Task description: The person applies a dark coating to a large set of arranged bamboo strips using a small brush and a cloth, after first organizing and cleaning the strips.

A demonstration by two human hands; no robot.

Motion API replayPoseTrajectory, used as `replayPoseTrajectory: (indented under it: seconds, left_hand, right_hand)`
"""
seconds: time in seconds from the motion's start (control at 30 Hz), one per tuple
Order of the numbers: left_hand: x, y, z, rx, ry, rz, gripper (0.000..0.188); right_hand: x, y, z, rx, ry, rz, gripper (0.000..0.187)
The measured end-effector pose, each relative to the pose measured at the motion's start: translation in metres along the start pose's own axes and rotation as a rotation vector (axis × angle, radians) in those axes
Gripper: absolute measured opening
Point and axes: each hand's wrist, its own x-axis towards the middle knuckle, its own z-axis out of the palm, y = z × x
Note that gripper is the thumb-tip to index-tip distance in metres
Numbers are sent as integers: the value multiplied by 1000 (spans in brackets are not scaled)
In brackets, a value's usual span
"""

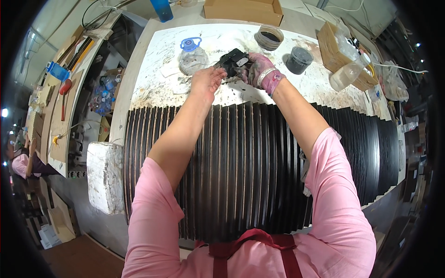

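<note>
Over the stained white board (153,88), both hands meet at a small black block-like object (231,62) with a pale patch on its right part; its exact kind I cannot make out. Bare, my left hand (207,82) has its fingers bent against the object's left side. My right hand (263,74), in a stained pink glove, grips the right side with curled fingers. Below the hands lies a wide row of long black strips (232,171), side by side, with thin brownish edges showing on many. Part of the strips is hidden beneath my arms.
A clear jug (193,61) with a blue handle stands left of the hands. Beyond the right hand are an open tub of dark liquid (269,38) and a dark grey tub (299,60). A clear bottle (345,76) leans by a cardboard box (331,46). Another person (25,162) is far left.
</note>
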Motion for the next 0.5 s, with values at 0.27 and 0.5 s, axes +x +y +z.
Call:
replayPoseTrajectory:
  seconds: [0.27, 0.5]
  left_hand:
    - [-7, -2, 8, -62, 71, 24, 15]
    - [-11, -6, 6, -81, 102, 30, 12]
  right_hand:
    - [-2, 8, 3, 74, 66, -60, 17]
    - [0, 11, 8, 205, 84, -22, 19]
